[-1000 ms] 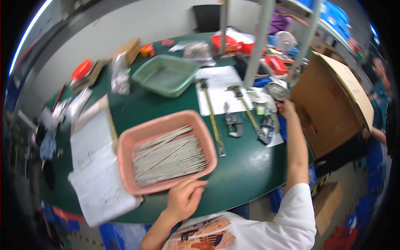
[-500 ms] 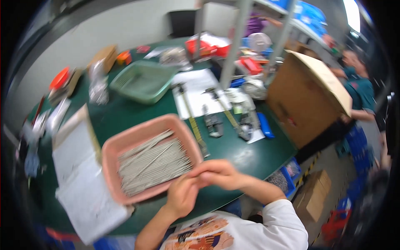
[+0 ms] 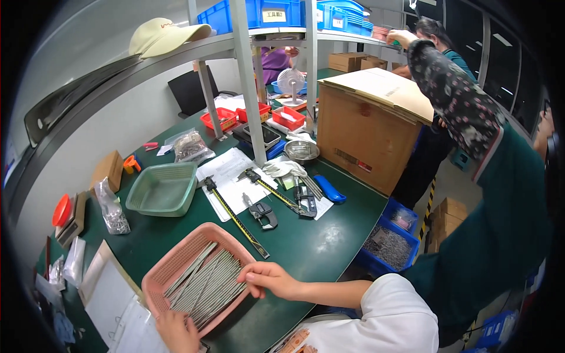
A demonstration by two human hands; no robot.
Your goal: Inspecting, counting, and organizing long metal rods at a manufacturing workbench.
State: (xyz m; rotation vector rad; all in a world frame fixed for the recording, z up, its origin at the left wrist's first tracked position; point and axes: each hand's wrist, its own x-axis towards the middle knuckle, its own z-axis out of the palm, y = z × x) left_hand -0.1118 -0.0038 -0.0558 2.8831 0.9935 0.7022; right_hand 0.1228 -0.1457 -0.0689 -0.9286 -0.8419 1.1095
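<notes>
A pink plastic basket (image 3: 154, 276) holds many thin grey metal rods (image 3: 215, 286), most of them lying side by side and a few crossing over the others. My left hand (image 3: 176, 333) is at the basket's near left side, its fingers bent at the rim beside the rod ends. What those fingers grip, if anything, is hidden. Over the basket's right edge hovers my right hand (image 3: 272, 280), fingers curled in close to the rods' ends. I cannot make out anything between them.
Calipers (image 3: 235, 219), a digital micrometer (image 3: 259, 212) and papers (image 3: 231, 166) lie beyond the basket. A green basket (image 3: 162, 189) stands behind left, a binder (image 3: 118, 309) at left. A large carton (image 3: 365, 135) stands at right. Close on the right, a co-worker's sleeved arm (image 3: 456, 100) reaches to the shelf.
My hands were together at the basket's near right corner and have parted. The left moved to the near left rim. The view has tilted up, and a co-worker now stands close on the right.
</notes>
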